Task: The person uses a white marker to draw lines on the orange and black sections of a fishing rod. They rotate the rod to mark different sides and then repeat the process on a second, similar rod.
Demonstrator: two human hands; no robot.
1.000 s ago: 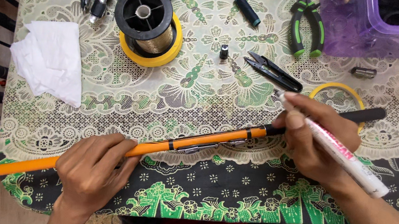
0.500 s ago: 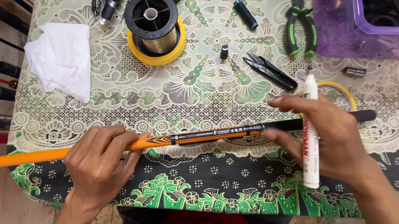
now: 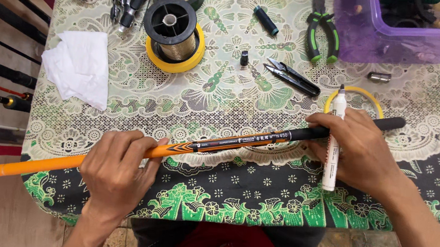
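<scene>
Now: right hand (image 3: 361, 154) closed over the black end of the fishing rod (image 3: 218, 142), a white marker pen (image 3: 333, 141) clamped upright between its fingers. Left hand (image 3: 117, 170) wrapped around the rod's orange section, near the table's front edge. Rod lies slantwise across the patterned tablecloth (image 3: 233, 103), orange end overhanging left. Beyond the right hand: yellow tape ring (image 3: 377, 102), small black snips (image 3: 293, 77). Farther back, line spool (image 3: 174, 31), green-handled pliers (image 3: 322, 33), purple tub (image 3: 403, 39). White tissue (image 3: 79, 65) lies left.
</scene>
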